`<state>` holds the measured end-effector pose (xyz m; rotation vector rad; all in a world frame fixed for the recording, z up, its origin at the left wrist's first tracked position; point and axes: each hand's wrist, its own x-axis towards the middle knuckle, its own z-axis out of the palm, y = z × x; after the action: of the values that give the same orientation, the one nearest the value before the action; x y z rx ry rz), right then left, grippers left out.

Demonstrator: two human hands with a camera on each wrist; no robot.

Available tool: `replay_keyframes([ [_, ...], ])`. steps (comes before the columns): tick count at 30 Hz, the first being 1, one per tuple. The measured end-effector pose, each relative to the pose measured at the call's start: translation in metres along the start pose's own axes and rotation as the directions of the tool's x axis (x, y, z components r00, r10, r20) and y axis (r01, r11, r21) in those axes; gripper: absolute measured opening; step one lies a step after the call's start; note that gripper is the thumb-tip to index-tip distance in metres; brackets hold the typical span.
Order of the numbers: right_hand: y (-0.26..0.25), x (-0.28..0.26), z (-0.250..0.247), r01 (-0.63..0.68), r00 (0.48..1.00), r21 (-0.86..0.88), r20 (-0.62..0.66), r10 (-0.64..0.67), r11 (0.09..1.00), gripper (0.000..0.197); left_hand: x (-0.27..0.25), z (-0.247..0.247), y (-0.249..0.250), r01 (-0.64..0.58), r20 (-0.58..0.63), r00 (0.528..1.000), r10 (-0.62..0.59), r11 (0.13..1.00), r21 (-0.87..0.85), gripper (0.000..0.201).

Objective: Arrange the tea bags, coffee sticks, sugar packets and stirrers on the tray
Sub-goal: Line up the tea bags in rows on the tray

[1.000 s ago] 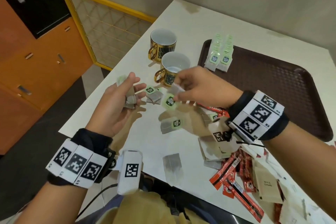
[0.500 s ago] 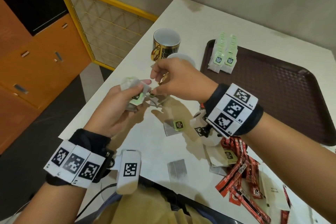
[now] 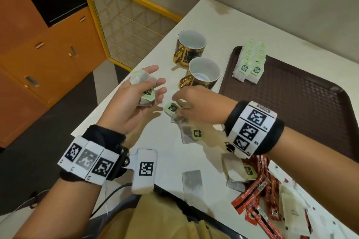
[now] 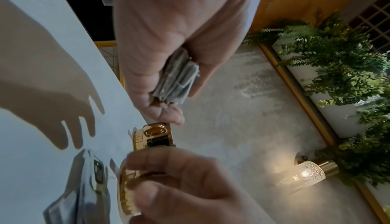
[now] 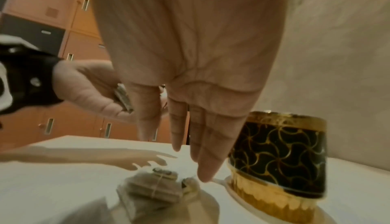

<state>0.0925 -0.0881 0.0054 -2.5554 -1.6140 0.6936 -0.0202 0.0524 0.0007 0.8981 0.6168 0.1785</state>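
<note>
My left hand [image 3: 153, 83] is held palm-up over the table's left edge, its thumb pinning a small stack of tea bags [image 3: 144, 88] against the fingers; the left wrist view shows the stack [image 4: 179, 77] edge-on. My right hand [image 3: 177, 100] reaches down with straight, empty fingers [image 5: 202, 166] just above a loose heap of green-tagged tea bags [image 3: 172, 108] [image 5: 156, 187] on the white table. Two neat rows of tea bags [image 3: 250, 64] lie in the far left corner of the brown tray [image 3: 291, 112]. Red coffee sticks [image 3: 258, 190] and beige sugar packets [image 3: 291, 209] lie piled under my right forearm.
Two black-and-gold mugs [image 3: 191, 44] [image 3: 204, 72] stand between my hands and the tray; the nearer mug [image 5: 278, 152] is right beside my right fingers. More single tea bags [image 3: 196, 135] [image 3: 192, 179] lie near the front edge. Orange cabinets stand left.
My right hand put a tea bag onto the stack in my left hand, let go, and dropped back to the loose tea bags on the table. The left hand stayed in place.
</note>
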Motion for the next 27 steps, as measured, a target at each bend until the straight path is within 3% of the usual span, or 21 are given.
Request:
replay_keyframes([
  [3,-0.011,0.008,0.012,-0.008,0.997,-0.183,0.071,0.022,0.983,0.051,-0.001,0.004,-0.002,-0.003,0.006,1.000,0.002,1.000,0.021,0.027],
  [6,-0.015,0.008,0.021,0.031,0.999,-0.354,-0.020,-0.041,0.935,0.034,-0.002,0.003,-0.002,0.004,-0.030,1.000,-0.005,1.000,-0.004,0.024],
  [9,-0.013,0.002,0.024,0.064,0.996,-0.380,-0.035,-0.084,0.923,0.022,-0.003,0.000,-0.006,0.025,-0.087,0.996,-0.029,0.999,-0.047,0.021],
  [11,-0.006,-0.001,0.022,0.042,0.993,-0.285,-0.097,-0.073,0.958,0.017,-0.005,-0.001,-0.010,0.042,-0.113,0.992,-0.050,0.996,-0.075,0.019],
  [14,0.007,-0.007,0.008,-0.018,0.961,0.061,-0.273,0.034,0.998,0.020,-0.007,-0.002,-0.016,0.060,-0.138,0.988,-0.075,0.992,-0.115,0.022],
  [17,0.005,-0.019,-0.008,0.049,0.860,0.316,-0.496,0.121,0.948,0.019,-0.007,0.004,-0.023,0.114,-0.149,0.979,-0.140,0.979,-0.170,0.034],
  [19,-0.006,-0.027,-0.011,0.112,0.820,0.375,-0.558,0.128,0.920,0.009,-0.008,0.015,-0.025,0.179,-0.058,0.980,-0.192,0.968,-0.173,0.039],
  [22,-0.019,-0.037,-0.008,0.163,0.887,0.347,-0.461,0.016,0.924,0.020,-0.009,0.034,-0.024,0.217,0.164,0.968,-0.192,0.964,-0.151,0.037],
  [24,-0.016,-0.043,-0.008,0.177,0.932,0.476,-0.362,0.008,0.861,0.032,-0.007,0.039,-0.023,0.200,0.152,0.972,-0.179,0.970,-0.141,0.026],
  [26,-0.007,-0.049,-0.008,0.185,0.938,0.610,-0.343,0.047,0.771,0.033,-0.004,0.034,-0.022,0.200,0.079,0.979,-0.189,0.963,-0.182,0.017],
  [27,-0.002,-0.050,-0.008,0.170,0.933,0.601,-0.353,0.069,0.781,0.032,-0.002,0.029,-0.021,0.207,0.035,0.978,-0.204,0.951,-0.231,0.018],
])
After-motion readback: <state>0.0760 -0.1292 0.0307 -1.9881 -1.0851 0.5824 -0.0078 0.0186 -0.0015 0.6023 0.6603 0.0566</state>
